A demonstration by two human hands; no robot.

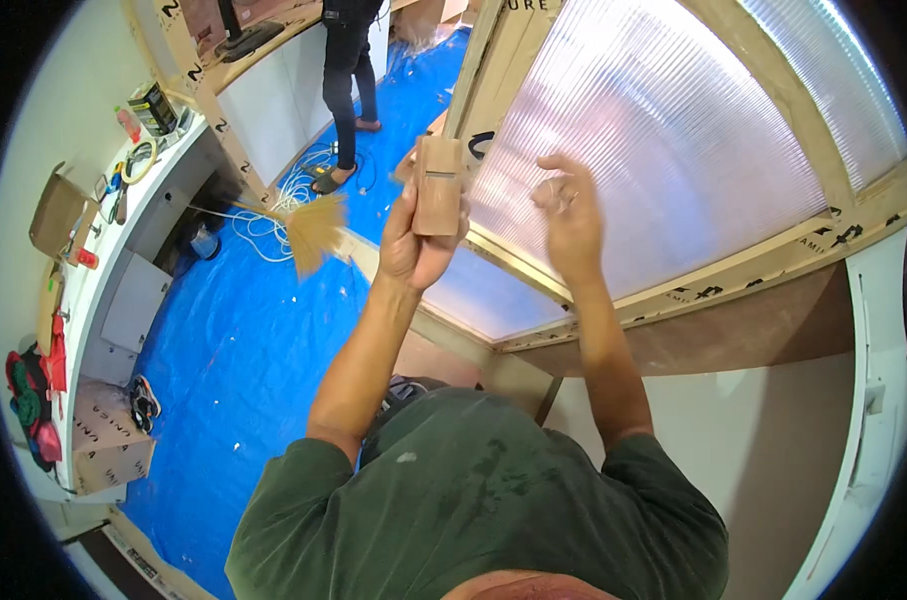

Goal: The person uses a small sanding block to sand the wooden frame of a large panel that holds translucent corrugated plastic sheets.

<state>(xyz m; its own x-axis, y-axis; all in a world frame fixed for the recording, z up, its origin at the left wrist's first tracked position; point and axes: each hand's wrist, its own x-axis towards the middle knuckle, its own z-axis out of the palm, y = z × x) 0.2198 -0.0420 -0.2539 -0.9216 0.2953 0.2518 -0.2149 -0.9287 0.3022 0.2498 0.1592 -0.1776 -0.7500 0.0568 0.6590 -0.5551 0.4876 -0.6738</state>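
In front of my chest, my left hand (pixel 421 238) is closed round a smooth, light brown block (pixel 437 205) that looks like wood. A thin dark groove crosses the block's upper part, and its long side is upright in my grip. My fingers hide its edges. To the right, apart from the block, my right hand (pixel 571 205) is raised before a ribbed translucent panel (pixel 663 150). Its fingers are curled and slightly blurred; whatever is between them is too small to make out.
Blue sheeting (pixel 243 400) covers the floor. A straw broom (pixel 316 228) lies by tangled white cable (pixel 263 232). Another person's legs (pixel 345 90) stand at the back. Along the left runs a cluttered white counter (pixel 85 320). Taped wooden framing (pixel 753 265) borders the panel.
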